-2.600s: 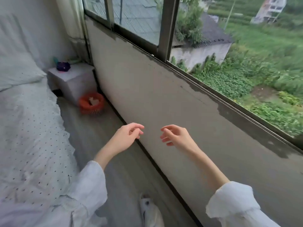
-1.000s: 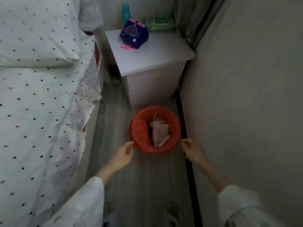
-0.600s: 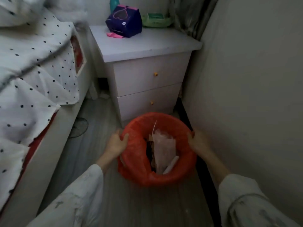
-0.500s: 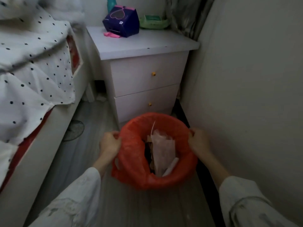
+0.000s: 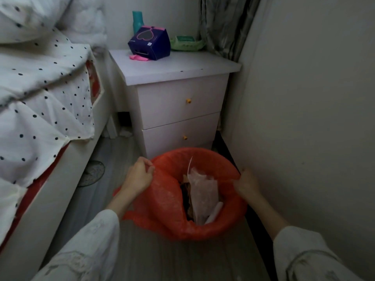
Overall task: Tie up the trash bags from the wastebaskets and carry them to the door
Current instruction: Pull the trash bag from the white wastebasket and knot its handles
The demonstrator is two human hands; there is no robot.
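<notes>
Beside nightstand (image 5: 178, 78), upright trash bag (image 5: 168, 203) opens upward.

One head cam; looks fwd/down, close over floor (image 5: 154, 258).

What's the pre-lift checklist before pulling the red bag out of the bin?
1. Left hand pinching the edge of the red trash bag: ok, fingers closed on a fold of plastic.
2. Right hand gripping the opposite edge: ok, fingers wrapped over the rim.
3. Bag freed all round the wastebasket: not ok, near and far edges are folded over the rim.
4. Trash sits below the bag mouth: cannot tell, a thin white strip pokes up near the rim.
5. Clearance from the nightstand for lifting: ok, open space above the bag.
6. Bag free of tears: cannot tell, underside hidden.
</notes>
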